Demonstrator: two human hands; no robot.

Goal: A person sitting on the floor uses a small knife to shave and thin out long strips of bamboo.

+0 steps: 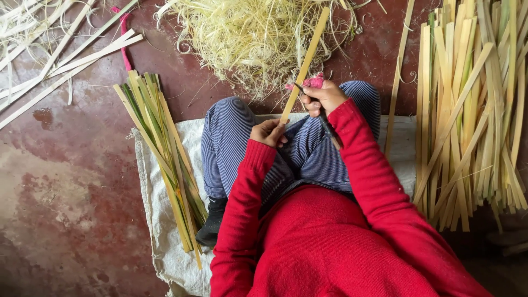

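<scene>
Red sleeves frame our lap as we sit on a pale sack (159, 220). Our left hand (269, 132) pinches the bamboo strip (305, 66) near its base, steadying it toward one o'clock. Our right hand (324, 96) closes on what looks like a knife (329, 127) with pink wrapping, against the strip. Trimmed strips (165, 148) lie at nine, raw ones (473, 110) at three, shavings (258, 33) at twelve.
</scene>
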